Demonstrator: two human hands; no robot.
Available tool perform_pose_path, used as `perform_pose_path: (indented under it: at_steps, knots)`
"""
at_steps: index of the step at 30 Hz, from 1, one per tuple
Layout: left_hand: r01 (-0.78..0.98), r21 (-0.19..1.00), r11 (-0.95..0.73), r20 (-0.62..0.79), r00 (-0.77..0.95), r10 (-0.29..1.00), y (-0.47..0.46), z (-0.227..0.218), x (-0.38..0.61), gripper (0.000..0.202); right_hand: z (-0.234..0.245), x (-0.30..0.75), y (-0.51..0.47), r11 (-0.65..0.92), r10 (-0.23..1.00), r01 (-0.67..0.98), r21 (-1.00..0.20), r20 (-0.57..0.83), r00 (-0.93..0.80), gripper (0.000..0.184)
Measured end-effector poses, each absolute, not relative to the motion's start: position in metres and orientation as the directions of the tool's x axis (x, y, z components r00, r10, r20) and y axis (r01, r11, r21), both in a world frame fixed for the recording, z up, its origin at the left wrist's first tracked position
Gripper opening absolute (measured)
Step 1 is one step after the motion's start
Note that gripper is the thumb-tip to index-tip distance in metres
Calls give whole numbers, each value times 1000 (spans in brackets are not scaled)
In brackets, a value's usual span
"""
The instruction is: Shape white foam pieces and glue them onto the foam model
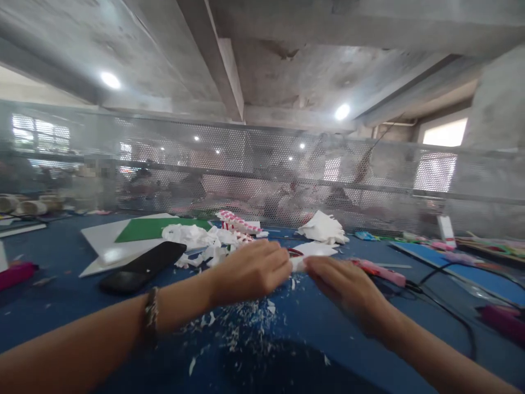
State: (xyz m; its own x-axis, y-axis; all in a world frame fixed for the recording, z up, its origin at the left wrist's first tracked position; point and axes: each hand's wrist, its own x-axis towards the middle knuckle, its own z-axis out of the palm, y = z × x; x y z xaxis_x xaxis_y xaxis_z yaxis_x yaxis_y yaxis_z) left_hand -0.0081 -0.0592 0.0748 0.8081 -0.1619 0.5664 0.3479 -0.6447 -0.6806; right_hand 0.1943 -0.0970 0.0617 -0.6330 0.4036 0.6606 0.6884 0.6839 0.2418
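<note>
My left hand (pixel 250 271) and my right hand (pixel 342 284) meet over the blue table (pixel 61 306), both with fingers closed on a small white piece (pixel 298 264) held between them. Its shape is mostly hidden by my fingers. A bracelet sits on my left wrist. White scraps (pixel 241 320) lie scattered on the table just below my hands. A white sheet with a red edge (pixel 314 249) lies right behind the hands.
A black phone (pixel 143 266) lies left on a white board (pixel 102 241) with a green sheet (pixel 158 229). Crumpled white paper (pixel 197 239), red-and-white pieces (pixel 238 223), a pink tool (pixel 379 272) with black cable (pixel 447 312). Perforated metal screen (pixel 262 175) behind.
</note>
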Motion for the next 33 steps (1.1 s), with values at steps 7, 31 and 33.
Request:
perform_pose_path:
  at_steps: [7,31,33]
  knots:
    - [240,-401,-884,428,902,51,-87,10,4,13,6,200,-129,674,691,738,20,333,-641,17]
    - [418,220,-881,248,850,465,-90,17,1,19,10,194,-130,564,826,721,-403,259,-502,8]
    - [406,210,-889,242,860,450,-91,17,3,14,9,193,-131,564,826,727,-392,261,-500,9]
